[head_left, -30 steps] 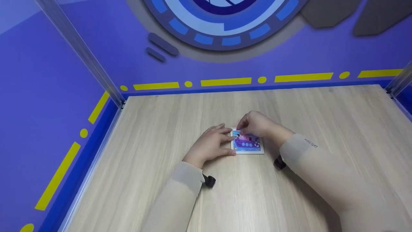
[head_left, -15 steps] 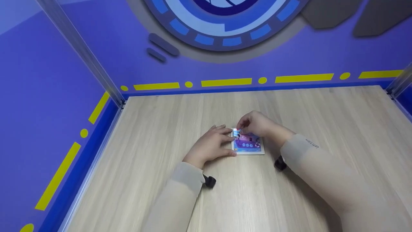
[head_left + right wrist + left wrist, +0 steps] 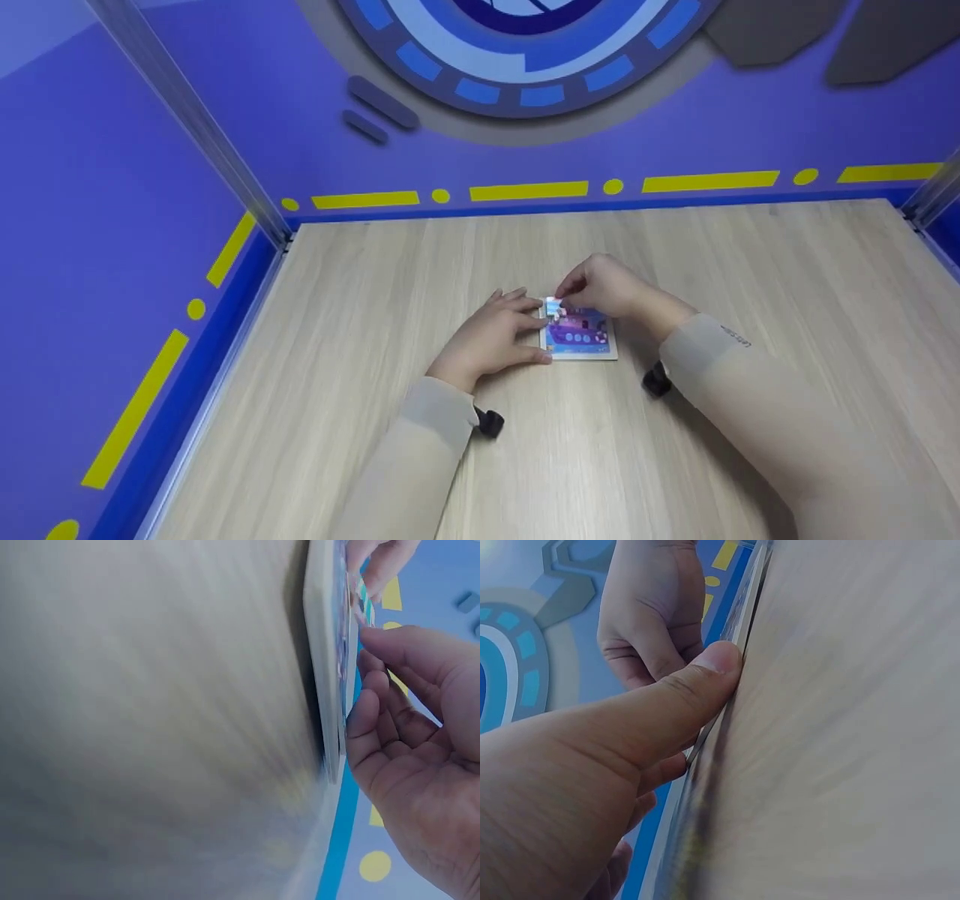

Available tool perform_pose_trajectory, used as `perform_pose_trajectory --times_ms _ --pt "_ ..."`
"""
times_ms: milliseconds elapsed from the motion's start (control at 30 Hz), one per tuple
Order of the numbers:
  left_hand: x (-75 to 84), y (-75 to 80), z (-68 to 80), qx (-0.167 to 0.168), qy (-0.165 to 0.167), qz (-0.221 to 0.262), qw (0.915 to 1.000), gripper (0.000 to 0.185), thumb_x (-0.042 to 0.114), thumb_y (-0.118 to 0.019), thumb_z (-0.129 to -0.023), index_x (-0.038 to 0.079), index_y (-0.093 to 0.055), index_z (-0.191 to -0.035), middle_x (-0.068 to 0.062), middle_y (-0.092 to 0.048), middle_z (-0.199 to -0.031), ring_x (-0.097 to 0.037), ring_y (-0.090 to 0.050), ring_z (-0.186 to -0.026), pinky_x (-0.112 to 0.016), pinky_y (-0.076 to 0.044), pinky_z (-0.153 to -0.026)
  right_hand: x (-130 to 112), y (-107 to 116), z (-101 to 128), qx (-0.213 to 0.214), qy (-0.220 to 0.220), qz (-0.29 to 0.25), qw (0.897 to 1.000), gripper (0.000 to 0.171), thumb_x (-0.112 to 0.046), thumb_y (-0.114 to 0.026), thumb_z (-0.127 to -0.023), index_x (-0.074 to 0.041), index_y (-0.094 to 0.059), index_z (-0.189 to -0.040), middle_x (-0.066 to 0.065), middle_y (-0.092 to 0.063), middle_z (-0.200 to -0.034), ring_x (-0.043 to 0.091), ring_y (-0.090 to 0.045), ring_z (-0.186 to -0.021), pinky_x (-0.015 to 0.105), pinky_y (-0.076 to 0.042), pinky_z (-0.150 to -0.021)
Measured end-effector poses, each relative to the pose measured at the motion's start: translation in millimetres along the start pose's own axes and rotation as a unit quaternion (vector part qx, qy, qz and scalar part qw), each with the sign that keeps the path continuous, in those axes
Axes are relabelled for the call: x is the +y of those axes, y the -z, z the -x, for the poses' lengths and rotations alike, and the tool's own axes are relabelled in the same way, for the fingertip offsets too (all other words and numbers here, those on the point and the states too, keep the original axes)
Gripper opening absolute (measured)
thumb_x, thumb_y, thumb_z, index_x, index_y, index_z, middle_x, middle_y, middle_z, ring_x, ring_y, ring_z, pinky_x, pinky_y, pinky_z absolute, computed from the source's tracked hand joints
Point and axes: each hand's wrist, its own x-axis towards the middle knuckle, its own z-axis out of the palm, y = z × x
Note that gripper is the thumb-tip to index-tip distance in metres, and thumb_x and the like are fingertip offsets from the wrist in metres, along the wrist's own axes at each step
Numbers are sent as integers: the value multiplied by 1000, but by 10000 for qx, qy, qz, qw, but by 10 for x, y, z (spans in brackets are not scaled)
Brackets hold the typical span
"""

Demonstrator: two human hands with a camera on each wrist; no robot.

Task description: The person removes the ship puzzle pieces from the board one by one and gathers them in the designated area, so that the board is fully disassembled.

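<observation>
Staged booth, purple panels [image 3: 150, 150], wooden tabletop [image 3: 600, 465]

Both forearms, in beige sleeves, reach forward and angle toward each other. The left hand [image 3: 491, 336] lies palm down, fingers extended, thumb stretched out low. The right hand [image 3: 604, 289] is arched, knuckles up, its fingertips [image 3: 562, 289] drawn together in a pinch.

A pale wood-grain table [image 3: 375, 300] is enclosed by purple walls [image 3: 90, 187] on which yellow dashes and dots [image 3: 529, 190] are painted. A blue and white ring graphic [image 3: 517, 52] is seen on the back wall. Metal corner posts [image 3: 187, 120] are possibly aluminium.
</observation>
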Motion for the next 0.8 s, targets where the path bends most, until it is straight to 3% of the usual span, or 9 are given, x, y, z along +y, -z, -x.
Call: perform_pose_trajectory --times_ms 267,500,800 --pt "17 7 4 -18 -36 -15 10000 68 62 -78 -84 25 -67 -140 3 -51 -160 -24 -29 -160 -47 -11 -137 46 134 63 137 87 -195 9997 13 -18 -78 -91 -20 -84 -103 1 -81 -99 17 -67 -86 27 -58 -77" --pt "22 12 2 -39 39 -48 10000 66 62 -78 -84 25 -68 -139 3 -52 -159 -22 -28 -161 -45 -11 -137 120 307 145 220 -196 -310 9991 15 -19 -79 -91 -20 -84 -105 2 -81 -105 19 -68 -92 28 -60 -83" --pt "24 9 9 -103 153 -51 9998 66 61 -78 -84 26 -68 -139 5 -50 -161 -19 -26 -162 -42 -9 -137 386 566 373 780 -524 -306 9951 15 -20 -79 -92 -19 -84 -106 4 -81 -108 20 -69 -94 24 -58 -81"
